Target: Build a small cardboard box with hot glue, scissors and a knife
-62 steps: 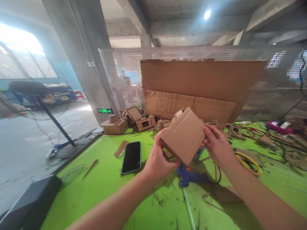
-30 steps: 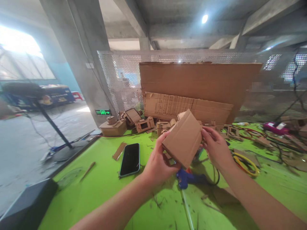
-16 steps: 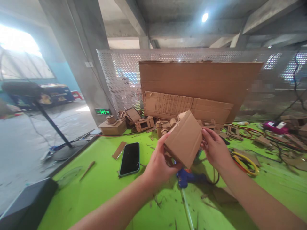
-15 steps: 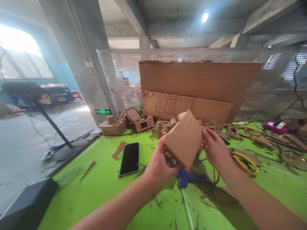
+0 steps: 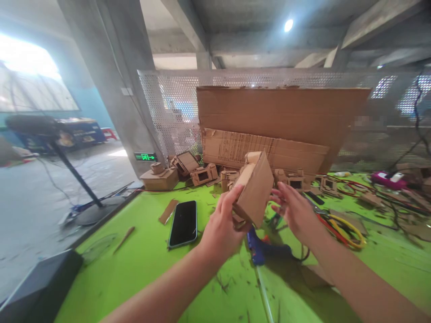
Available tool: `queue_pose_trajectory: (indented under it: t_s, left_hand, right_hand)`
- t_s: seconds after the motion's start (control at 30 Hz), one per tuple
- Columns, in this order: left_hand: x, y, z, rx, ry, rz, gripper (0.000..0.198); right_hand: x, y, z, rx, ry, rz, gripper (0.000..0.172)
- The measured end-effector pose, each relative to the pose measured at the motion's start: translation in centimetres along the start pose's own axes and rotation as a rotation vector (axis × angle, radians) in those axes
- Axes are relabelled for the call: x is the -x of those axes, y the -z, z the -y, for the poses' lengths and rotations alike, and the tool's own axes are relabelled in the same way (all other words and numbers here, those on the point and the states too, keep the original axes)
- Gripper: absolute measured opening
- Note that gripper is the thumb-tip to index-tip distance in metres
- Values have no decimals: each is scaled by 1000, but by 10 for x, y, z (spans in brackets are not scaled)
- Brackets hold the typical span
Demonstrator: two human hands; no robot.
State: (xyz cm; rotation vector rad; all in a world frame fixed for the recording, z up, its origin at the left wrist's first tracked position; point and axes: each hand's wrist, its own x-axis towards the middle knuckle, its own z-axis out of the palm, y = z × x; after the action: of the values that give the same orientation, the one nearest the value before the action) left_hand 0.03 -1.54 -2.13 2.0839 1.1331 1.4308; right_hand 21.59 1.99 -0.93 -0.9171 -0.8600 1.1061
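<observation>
A small cardboard box (image 5: 257, 190) with a cardboard roll on its far top edge is held tilted above the green table. My left hand (image 5: 225, 220) is closed around its left and lower side. Just off the box's right side, my right hand (image 5: 291, 208) has its fingers apart and holds nothing. Under the box lies a blue glue gun (image 5: 257, 249), with a clear glue stick (image 5: 264, 291) running from it toward me. The face of the box turned to the far left is partly hidden by my left hand.
A black phone (image 5: 183, 224), a cardboard strip (image 5: 167, 211) and a thin wooden stick (image 5: 124, 239) lie at left. Several small cardboard models (image 5: 204, 175) line the back before a large cardboard sheet (image 5: 283, 110). Yellow-and-red-handled pliers (image 5: 346, 231) and cables are at right.
The box has turned so its broad face points more to the right and looks narrower. My right hand has let go of its edge and opened. My left hand keeps its hold.
</observation>
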Motion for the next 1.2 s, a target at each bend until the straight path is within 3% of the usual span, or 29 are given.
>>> queue_pose_trajectory:
  t_s: [0.1,0.17,0.23,0.37,0.5,0.6,0.7,0.87,1.03,1.2]
  left_hand:
    - [-3,7,0,-216,-131,11,93]
    - [-3,9,-1,-333,-208,41,92]
    - [-4,11,-2,-396,-267,73,91]
    - [-5,13,-6,-356,-329,197,84]
    - [-6,20,-13,-152,-316,352,84]
    - [-6,22,-17,156,-230,343,75]
    - [-7,19,-16,417,-9,257,58]
    - [-11,13,-15,578,278,282,63]
    - [-14,12,-17,717,330,380,62]
    - [-12,10,-13,753,356,358,69]
  right_hand:
    - [19,-15,5,-19,-130,111,44]
    - [30,-23,10,-58,-160,246,53]
    - [37,-25,13,-64,-151,283,60]
    - [39,-21,14,-35,-118,337,63]
    - [37,-18,16,-57,-106,392,57]
    - [35,-17,19,-91,-90,426,56]
    - [35,-15,20,-100,-107,485,60]
    - [41,-13,17,-56,-73,564,67]
    - [44,-11,13,-43,-49,627,71]
    - [43,-10,12,-24,-51,634,75]
